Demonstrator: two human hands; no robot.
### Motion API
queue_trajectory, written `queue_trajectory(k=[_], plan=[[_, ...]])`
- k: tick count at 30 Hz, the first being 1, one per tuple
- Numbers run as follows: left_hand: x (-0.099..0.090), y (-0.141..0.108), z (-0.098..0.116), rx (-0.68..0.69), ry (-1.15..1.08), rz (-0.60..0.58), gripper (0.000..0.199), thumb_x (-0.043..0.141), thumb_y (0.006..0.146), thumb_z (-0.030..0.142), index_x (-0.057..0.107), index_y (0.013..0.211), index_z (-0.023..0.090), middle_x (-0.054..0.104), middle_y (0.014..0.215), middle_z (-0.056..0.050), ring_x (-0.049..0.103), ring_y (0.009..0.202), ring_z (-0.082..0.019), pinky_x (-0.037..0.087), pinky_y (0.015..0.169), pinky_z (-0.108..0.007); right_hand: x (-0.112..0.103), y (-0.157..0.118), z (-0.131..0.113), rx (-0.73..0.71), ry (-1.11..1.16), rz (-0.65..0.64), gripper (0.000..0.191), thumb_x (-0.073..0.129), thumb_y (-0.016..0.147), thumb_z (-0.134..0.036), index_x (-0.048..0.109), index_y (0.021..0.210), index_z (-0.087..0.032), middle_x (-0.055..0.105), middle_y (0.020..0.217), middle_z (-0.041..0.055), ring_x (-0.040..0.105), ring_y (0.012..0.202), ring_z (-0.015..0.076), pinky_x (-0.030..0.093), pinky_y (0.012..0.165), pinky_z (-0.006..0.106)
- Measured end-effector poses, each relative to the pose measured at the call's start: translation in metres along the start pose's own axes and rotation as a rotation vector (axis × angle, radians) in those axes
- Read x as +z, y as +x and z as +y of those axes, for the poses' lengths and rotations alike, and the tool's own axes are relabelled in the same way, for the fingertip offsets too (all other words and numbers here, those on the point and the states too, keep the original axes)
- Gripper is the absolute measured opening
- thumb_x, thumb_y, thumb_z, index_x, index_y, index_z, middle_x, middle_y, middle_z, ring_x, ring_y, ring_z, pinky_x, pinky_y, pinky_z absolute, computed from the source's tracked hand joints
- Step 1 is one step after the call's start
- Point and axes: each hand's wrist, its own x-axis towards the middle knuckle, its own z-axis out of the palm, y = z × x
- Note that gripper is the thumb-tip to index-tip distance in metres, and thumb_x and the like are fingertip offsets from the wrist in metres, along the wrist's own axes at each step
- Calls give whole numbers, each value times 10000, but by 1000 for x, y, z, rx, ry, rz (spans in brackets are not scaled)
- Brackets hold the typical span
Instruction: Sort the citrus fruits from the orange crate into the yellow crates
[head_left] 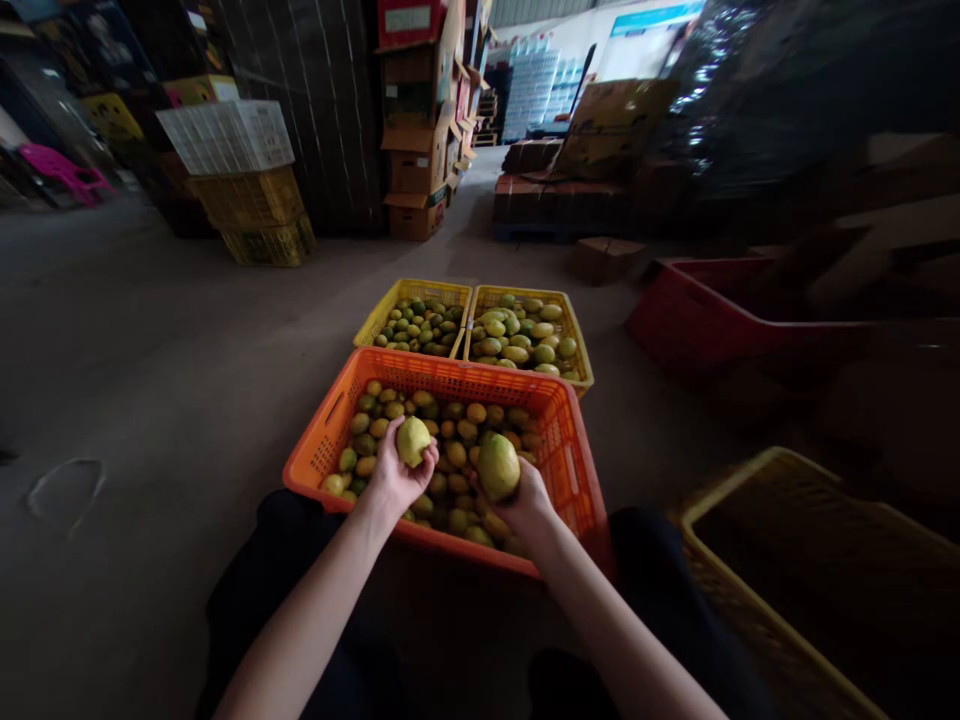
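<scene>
My left hand (pixel 400 480) holds a small yellow-green fruit (pixel 413 441) above the orange crate (pixel 583 480). Wrapped round a larger green-yellow fruit (pixel 499 467) is my right hand (pixel 527 497), over the same crate a little further right. Many small yellow, green and orange fruits (pixel 456 454) lie in the orange crate beneath both hands. Two yellow crates stand just behind it: the left one (pixel 363 335) has small, mostly green fruits, and the right one (pixel 587 365) has larger pale green and yellow fruits.
A yellow crate (pixel 720 490) stands at the lower right, with a red crate (pixel 697 300) beyond it. Stacked crates (pixel 251 195) are at the back left. Cardboard boxes (pixel 414 172) rise behind the yellow crates. A pink chair (pixel 67 172) is far left.
</scene>
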Motion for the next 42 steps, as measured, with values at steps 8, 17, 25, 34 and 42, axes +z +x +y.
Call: queue_trajectory(k=[8, 17, 25, 34, 42], plan=[[-6, 9, -3, 35, 105, -85, 278, 396, 902, 276, 586, 1008, 104, 654, 774, -85, 619, 571, -131, 519, 430, -190, 8, -11, -4, 27, -71, -53, 264, 354, 891, -323, 558, 794, -187, 635, 597, 66, 591, 545, 183, 488, 469, 271], [-2, 10, -2, -42, 9, -10, 350, 405, 917, 357, 562, 997, 55, 613, 770, -123, 623, 660, -148, 539, 468, -165, 13, -19, -7, 90, -61, -42, 265, 416, 900, -396, 550, 841, -175, 611, 571, 42, 574, 510, 145, 504, 420, 217], [-1, 8, -4, 152, 117, -86, 135, 502, 832, 141, 571, 945, 115, 622, 825, -79, 645, 787, -171, 574, 617, -233, 10, -17, -4, -113, -188, -177, 261, 680, 681, -208, 526, 890, -230, 620, 738, -16, 599, 642, 154, 543, 537, 291], [-5, 4, -5, 436, 392, -341, 544, 572, 628, 3, 578, 1110, 253, 596, 1032, 5, 607, 873, -135, 520, 857, -356, 3, -21, 2, -584, -575, -276, 625, 809, 458, -190, 499, 994, -277, 555, 776, -68, 514, 660, 120, 434, 591, 233], [-5, 6, -7, 477, 515, -349, 502, 601, 600, 61, 597, 1062, 257, 577, 1065, 7, 573, 913, -143, 478, 816, -286, 2, -21, 3, -510, -531, -366, 582, 806, 495, -191, 499, 985, -259, 583, 770, -60, 544, 676, 131, 458, 604, 246]])
